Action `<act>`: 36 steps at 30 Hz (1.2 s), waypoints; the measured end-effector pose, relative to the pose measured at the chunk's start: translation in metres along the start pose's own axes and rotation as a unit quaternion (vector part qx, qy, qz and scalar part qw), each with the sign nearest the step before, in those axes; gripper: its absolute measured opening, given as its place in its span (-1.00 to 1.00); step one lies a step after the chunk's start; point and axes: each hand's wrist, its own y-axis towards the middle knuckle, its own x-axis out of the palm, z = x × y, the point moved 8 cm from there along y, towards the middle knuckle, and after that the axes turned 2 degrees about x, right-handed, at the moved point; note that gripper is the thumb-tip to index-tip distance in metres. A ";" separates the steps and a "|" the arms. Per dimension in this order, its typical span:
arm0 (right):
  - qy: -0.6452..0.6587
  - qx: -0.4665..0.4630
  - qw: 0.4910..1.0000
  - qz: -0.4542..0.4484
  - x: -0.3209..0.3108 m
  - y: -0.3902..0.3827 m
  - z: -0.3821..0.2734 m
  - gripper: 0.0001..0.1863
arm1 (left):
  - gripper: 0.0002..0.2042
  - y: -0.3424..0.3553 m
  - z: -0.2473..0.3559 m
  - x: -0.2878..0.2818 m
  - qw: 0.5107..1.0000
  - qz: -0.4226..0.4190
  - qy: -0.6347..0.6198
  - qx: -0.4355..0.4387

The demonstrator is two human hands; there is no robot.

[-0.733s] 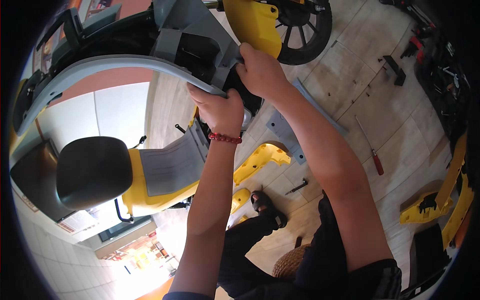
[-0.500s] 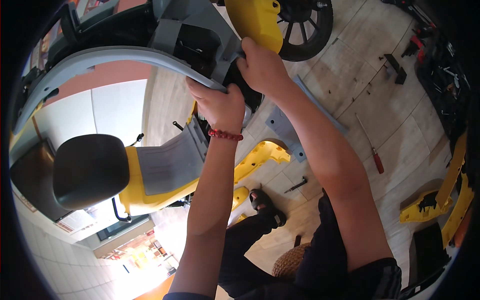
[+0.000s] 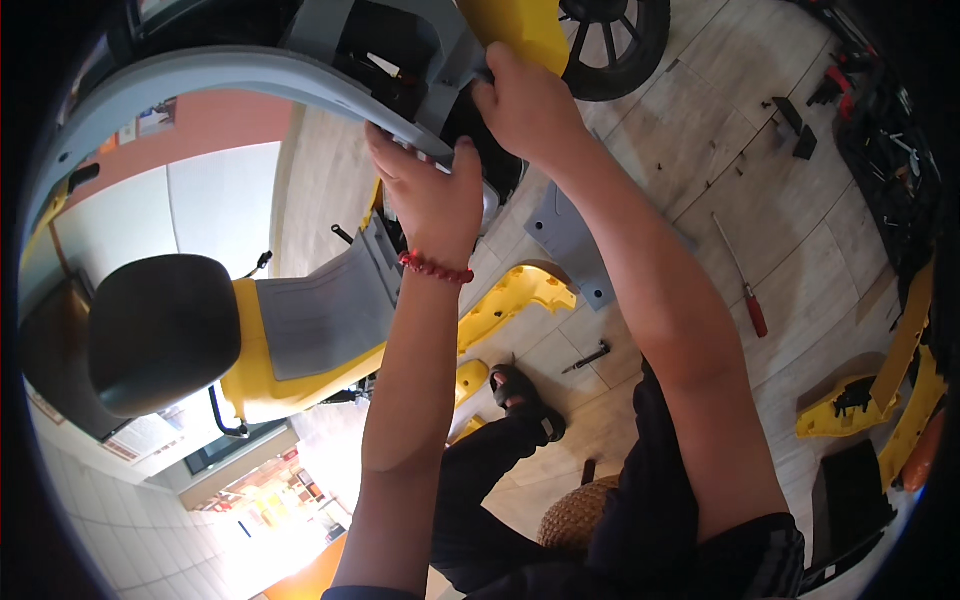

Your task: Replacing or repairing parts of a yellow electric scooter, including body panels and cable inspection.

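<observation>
A long, curved grey scooter panel [image 3: 270, 72] spans the top left, joined to a grey frame around a dark recess. My left hand [image 3: 430, 195], with a red beaded bracelet on its wrist, is at the panel's lower right end. The panel edge lies between its thumb and fingers. My right hand [image 3: 525, 105] is closed at the right side of the grey frame, beside a yellow body panel [image 3: 520, 30]. Its fingertips are partly hidden. In the recess lies a small whitish piece [image 3: 383, 66].
A yellow scooter with a black seat [image 3: 165, 335] stands left. On the tiled floor lie a grey panel [image 3: 568, 245], yellow trim [image 3: 515, 300], a red-handled screwdriver [image 3: 753, 310] and a black tool [image 3: 588, 357]. A wheel [image 3: 615, 50] is at top; a tool case [image 3: 885, 160] lies right.
The curved grey panel and both hands sit slightly higher in the picture. My left hand's thumb and fingers have loosened a little around the edge. My right hand keeps its hold.
</observation>
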 end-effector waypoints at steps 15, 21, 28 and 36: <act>0.019 0.022 1.000 -0.004 -0.006 0.001 -0.004 -0.81 | -0.72 -0.183 -0.056 -0.038 0.944 -0.309 0.038 -0.107; 0.012 0.063 0.996 -0.068 -0.003 -0.011 0.010 -0.76 | -0.71 -0.262 -0.078 -0.065 0.844 -0.506 0.050 -0.172; 0.070 0.057 0.984 -0.151 -0.022 -0.136 0.089 -0.78 | -0.70 -0.294 -0.114 -0.136 0.814 -0.515 0.107 -0.245; -0.144 0.127 0.841 -0.506 0.019 -0.398 0.179 -0.83 | -0.71 -0.330 -0.129 -0.165 0.810 -0.517 0.104 -0.257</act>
